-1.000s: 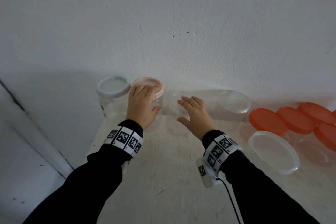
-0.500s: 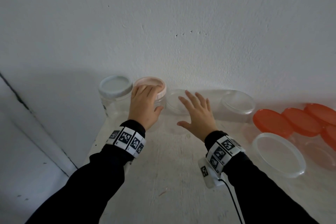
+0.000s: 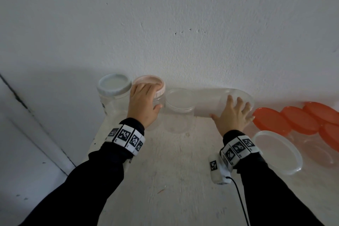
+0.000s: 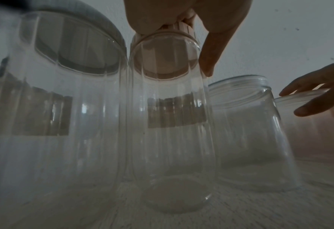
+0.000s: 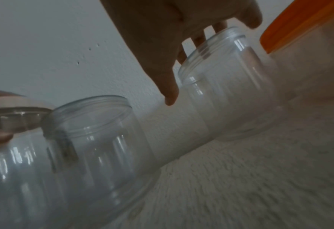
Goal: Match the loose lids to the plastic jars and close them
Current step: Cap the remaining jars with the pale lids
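Right hand (image 3: 232, 115) shifted onto round clear jar (image 3: 238, 97) (smooth plastic).

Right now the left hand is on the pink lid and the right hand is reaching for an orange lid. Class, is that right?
Not quite. The left hand is on the pink lid, but the right hand reaches over an open clear jar, not an orange lid; the right wrist view shows it.

White plastered wall (image 3: 183, 24) fills upper part of head view, rough texture, few small dark pits near centre-right. Soft shadow on wall at lower left. White-painted tabletop (image 3: 174, 180) butts against wall, surface scuffed, grainy, small marks and specks. Left of table, pale floor (image 3: 22, 180) with dark diagonal line running from left edge toward table. Light dim, even, greyish. Wrist views blurred.
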### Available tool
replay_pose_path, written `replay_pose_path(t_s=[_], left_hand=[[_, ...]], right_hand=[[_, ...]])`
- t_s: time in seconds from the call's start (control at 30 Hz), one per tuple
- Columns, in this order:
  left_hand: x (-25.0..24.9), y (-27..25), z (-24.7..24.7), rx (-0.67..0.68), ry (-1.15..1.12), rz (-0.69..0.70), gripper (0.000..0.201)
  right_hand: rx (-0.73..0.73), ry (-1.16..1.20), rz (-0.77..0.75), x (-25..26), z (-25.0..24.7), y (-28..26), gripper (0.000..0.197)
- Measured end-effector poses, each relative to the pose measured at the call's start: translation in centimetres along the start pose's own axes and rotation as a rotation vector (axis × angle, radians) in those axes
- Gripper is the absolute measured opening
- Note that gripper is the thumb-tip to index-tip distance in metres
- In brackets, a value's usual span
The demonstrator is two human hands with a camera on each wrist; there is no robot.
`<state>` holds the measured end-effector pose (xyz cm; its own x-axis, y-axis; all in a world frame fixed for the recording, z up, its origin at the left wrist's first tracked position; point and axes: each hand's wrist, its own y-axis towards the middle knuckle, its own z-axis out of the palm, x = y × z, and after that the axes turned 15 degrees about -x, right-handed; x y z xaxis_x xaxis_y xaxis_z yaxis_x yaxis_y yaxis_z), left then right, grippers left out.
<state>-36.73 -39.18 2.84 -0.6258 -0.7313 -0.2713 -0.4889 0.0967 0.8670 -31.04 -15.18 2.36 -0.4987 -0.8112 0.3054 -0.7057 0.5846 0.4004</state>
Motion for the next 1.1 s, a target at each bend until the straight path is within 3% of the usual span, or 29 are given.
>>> replay_pose_path(t_s=[0.17, 0.27, 0.73, 1.1], left_hand=[[-0.1, 0.0, 0.0, 0.000, -0.002, -0.004, 0.058], [-0.1, -0.1, 0.0, 0.003, 0.001, -0.017, 0.058], [-0.2, 0.0, -0.1, 0.006, 0.002, -0.008, 0.058], [-0.1, 0.0, -0.1, 0.003, 0.001, -0.010, 0.057]], right_hand=[[-0.160, 0.081, -0.017, -0.3, 0.2, -0.1, 0.047], [-0.185, 0.115, -0.018, -0.4, 0.0, -0.1, 0.038], [-0.129, 0.294, -0.224, 0.6, 0.0, -2.4, 0.038], [-0.125, 0.312, -0.269, 1.2, -0.2, -2.8, 0.038]])
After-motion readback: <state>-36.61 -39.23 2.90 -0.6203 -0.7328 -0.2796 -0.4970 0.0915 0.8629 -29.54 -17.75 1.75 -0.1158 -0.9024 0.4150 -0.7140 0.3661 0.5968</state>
